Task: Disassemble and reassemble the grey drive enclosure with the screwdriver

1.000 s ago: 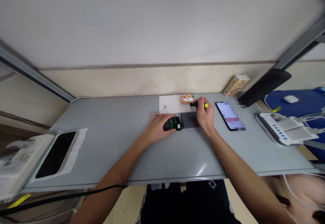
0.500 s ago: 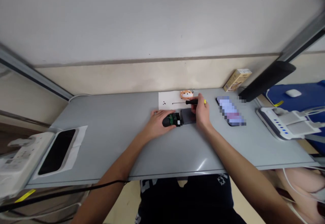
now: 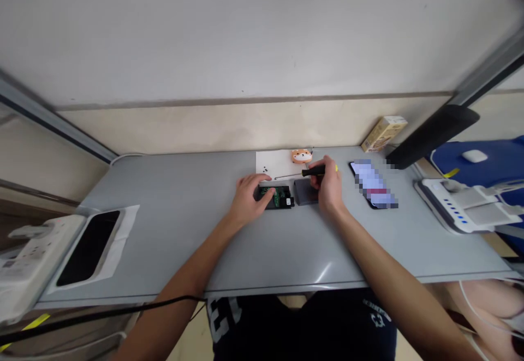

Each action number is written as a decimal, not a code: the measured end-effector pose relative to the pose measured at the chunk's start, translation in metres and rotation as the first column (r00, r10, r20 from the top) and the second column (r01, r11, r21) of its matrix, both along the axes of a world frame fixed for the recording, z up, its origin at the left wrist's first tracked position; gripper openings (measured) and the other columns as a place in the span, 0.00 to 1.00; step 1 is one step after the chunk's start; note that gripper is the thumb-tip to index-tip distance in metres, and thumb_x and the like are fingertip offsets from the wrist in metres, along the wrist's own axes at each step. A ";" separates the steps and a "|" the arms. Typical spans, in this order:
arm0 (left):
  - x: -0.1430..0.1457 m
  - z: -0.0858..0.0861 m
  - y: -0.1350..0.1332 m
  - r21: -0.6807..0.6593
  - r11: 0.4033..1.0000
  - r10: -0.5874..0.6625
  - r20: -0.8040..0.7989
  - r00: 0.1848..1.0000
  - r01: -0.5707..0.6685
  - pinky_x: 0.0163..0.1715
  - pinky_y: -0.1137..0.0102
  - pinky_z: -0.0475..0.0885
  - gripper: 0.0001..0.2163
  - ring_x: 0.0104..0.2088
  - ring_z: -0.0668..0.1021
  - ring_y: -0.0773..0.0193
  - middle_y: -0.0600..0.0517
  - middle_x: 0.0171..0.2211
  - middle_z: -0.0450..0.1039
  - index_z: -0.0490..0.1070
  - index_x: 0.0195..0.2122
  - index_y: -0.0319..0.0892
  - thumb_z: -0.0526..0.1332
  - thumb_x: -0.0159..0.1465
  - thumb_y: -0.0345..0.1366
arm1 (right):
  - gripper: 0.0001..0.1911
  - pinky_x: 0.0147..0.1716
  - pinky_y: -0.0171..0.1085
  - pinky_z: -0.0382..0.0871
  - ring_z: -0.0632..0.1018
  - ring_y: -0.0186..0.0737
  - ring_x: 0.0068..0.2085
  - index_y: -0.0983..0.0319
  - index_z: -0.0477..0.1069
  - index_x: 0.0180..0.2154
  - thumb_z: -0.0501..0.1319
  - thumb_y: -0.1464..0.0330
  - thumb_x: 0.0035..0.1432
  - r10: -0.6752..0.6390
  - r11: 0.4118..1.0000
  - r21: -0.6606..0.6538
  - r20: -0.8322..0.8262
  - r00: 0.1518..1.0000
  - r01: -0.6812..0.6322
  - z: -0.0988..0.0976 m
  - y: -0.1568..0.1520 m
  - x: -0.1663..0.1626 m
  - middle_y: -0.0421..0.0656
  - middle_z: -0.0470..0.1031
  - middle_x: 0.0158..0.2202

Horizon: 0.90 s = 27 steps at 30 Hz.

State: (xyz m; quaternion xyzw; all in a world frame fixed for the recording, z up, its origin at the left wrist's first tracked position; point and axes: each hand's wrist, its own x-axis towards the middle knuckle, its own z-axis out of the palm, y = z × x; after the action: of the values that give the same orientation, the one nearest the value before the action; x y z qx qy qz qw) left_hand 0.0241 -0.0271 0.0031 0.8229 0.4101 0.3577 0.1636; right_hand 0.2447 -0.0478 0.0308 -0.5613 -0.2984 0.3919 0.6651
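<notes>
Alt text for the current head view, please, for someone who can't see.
A person's right hand holds a black-handled screwdriver, its shaft pointing left, while the left hand is over one end of a green circuit board on a gray desk. A dark gray case sits beside the board; white paper with small dark pieces lies behind.

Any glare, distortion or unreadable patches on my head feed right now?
Head view: glare streak on the desk near its front edge; wide-angle stretch toward the sides; blocky pixels over part of the lit phone; dark blur in the top right corner; circuit board too small for fine detail.
</notes>
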 end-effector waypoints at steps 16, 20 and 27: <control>-0.005 0.003 0.007 0.122 0.988 0.107 -0.068 0.992 -0.098 0.56 0.55 0.61 0.08 0.45 0.79 0.59 0.55 0.43 0.83 0.79 0.37 0.50 0.63 0.70 0.43 | 0.26 0.19 0.34 0.53 0.63 0.32 0.19 0.60 0.74 0.29 0.55 0.45 0.61 0.110 0.993 -0.050 -0.007 0.994 -0.111 0.005 -0.006 -0.008 0.36 0.62 0.16; -0.007 0.005 0.007 0.131 0.986 0.117 -0.104 0.988 -0.103 0.57 0.53 0.60 0.09 0.46 0.79 0.58 0.54 0.44 0.83 0.80 0.38 0.51 0.62 0.71 0.45 | 0.26 0.19 0.33 0.54 0.64 0.32 0.19 0.60 0.74 0.27 0.55 0.46 0.62 0.135 0.990 -0.030 0.006 0.991 -0.135 0.010 -0.008 -0.009 0.37 0.62 0.17; -0.010 0.005 0.008 0.197 0.978 0.089 -0.110 0.990 -0.066 0.55 0.55 0.60 0.09 0.44 0.79 0.59 0.54 0.41 0.83 0.80 0.37 0.50 0.62 0.71 0.43 | 0.25 0.22 0.33 0.57 0.65 0.33 0.21 0.60 0.74 0.27 0.54 0.48 0.63 0.128 0.992 -0.027 0.093 0.987 -0.126 0.013 -0.011 -0.010 0.37 0.63 0.17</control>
State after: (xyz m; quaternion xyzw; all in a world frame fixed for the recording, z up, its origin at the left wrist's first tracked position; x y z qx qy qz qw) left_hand 0.0144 -0.0195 0.0080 0.8379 0.4143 0.3526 0.0443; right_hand 0.2343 -0.0589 0.0439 -0.5661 -0.3604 0.4097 0.6179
